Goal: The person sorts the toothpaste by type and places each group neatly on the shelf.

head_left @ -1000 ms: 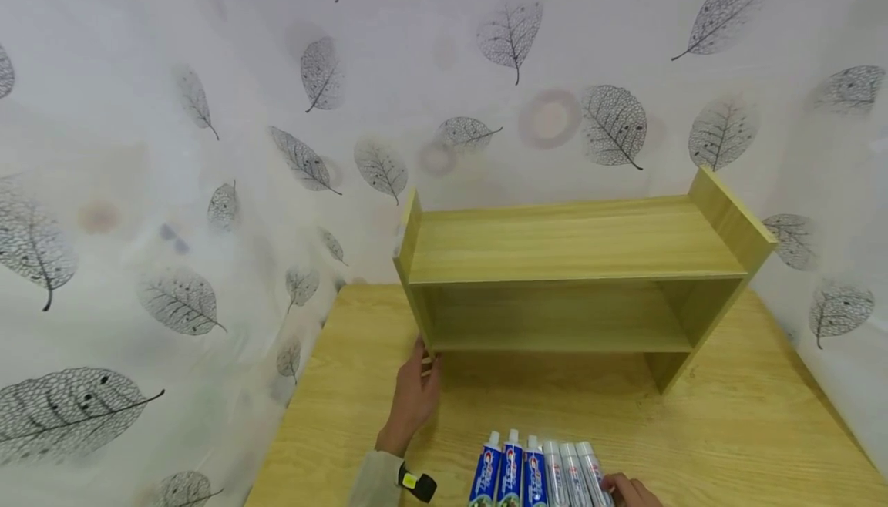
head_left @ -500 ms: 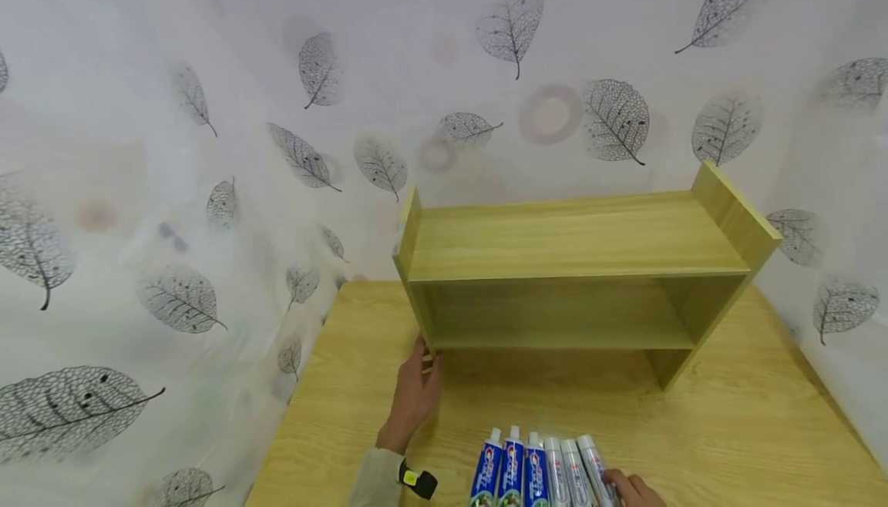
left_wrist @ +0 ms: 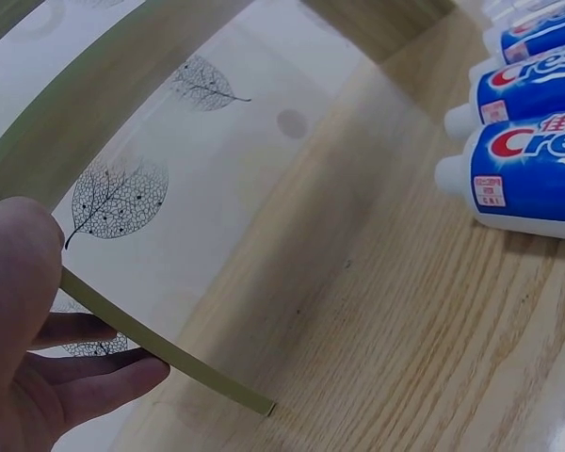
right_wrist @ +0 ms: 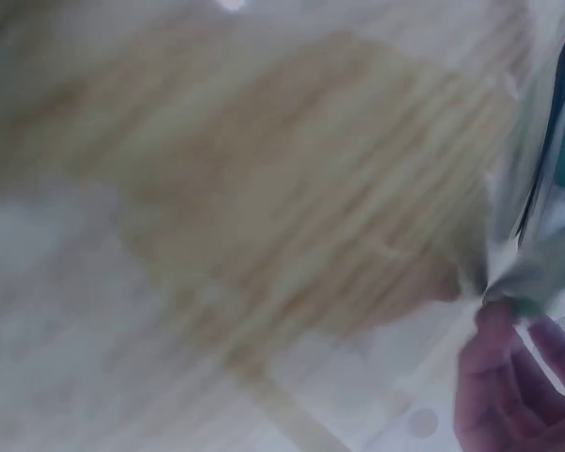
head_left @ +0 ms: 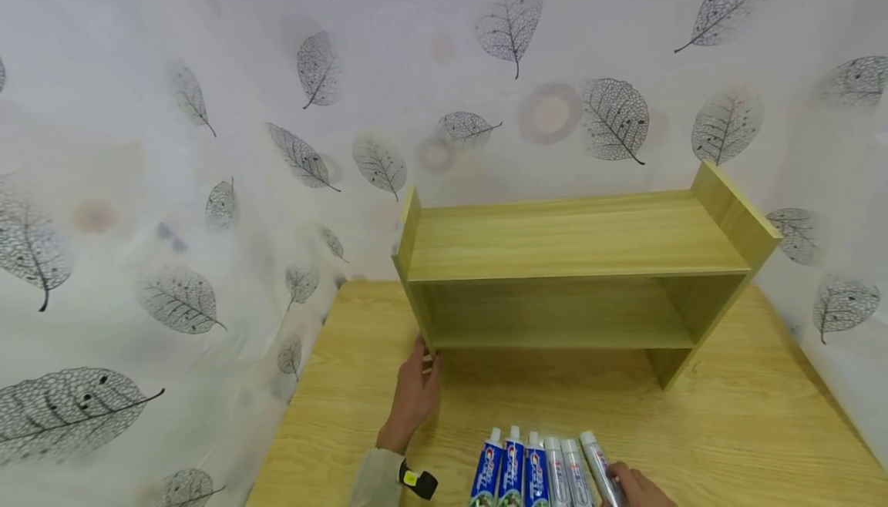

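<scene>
Rightmost toothpaste tube (head_left: 597,459) is slim, silvery and pale-capped.

shelf (head_left: 576,239) on table (head_left: 770,414) | toothpaste tubes (head_left: 536,476) before shelf | wall (head_left: 430,37) behind shelf

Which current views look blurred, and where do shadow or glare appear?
Right wrist: wood grain smeared, small glare at the top edge; left wrist: mostly clear, soft shadow on the table, glare at lower right; head: fairly sharp, darker beneath the shelf's upper board.
</scene>
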A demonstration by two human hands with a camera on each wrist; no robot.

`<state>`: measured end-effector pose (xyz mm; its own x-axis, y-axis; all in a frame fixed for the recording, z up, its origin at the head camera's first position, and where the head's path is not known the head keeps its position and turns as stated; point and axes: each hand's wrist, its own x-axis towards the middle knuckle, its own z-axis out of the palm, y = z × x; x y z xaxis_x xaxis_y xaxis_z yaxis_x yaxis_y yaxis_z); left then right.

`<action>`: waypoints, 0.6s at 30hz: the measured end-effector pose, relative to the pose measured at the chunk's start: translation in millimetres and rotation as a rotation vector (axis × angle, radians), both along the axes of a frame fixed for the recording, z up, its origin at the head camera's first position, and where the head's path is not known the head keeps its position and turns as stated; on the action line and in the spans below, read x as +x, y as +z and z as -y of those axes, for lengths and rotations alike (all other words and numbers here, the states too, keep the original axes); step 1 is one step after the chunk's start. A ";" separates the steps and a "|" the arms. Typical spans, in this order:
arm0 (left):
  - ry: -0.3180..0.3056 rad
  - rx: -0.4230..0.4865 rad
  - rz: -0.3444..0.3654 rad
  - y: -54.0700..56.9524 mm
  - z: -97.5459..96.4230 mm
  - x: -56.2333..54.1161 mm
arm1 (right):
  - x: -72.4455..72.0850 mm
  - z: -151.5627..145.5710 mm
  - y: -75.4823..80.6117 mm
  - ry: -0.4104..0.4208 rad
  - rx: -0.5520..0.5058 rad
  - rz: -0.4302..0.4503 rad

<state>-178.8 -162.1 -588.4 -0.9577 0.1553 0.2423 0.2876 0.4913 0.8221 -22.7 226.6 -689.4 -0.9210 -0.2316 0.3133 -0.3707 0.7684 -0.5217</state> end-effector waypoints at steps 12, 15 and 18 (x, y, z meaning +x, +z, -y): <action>0.004 -0.014 -0.028 1.3 -0.5 -1.6 | 3.9 17.9 66.7 -0.216 -0.040 -0.137; -0.001 -0.014 -0.022 -0.4 0.0 -1.6 | 0.0 17.1 73.6 -0.209 -0.040 -0.269; -0.011 -0.018 -0.025 -2.2 0.5 -1.7 | -4.0 16.8 82.8 -0.230 -0.035 -0.379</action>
<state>-180.5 -162.6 -590.6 -0.9495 0.1703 0.2633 0.3136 0.5023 0.8059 -26.7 209.8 -606.6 -0.7661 -0.0175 0.6425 -0.3625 0.8373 -0.4093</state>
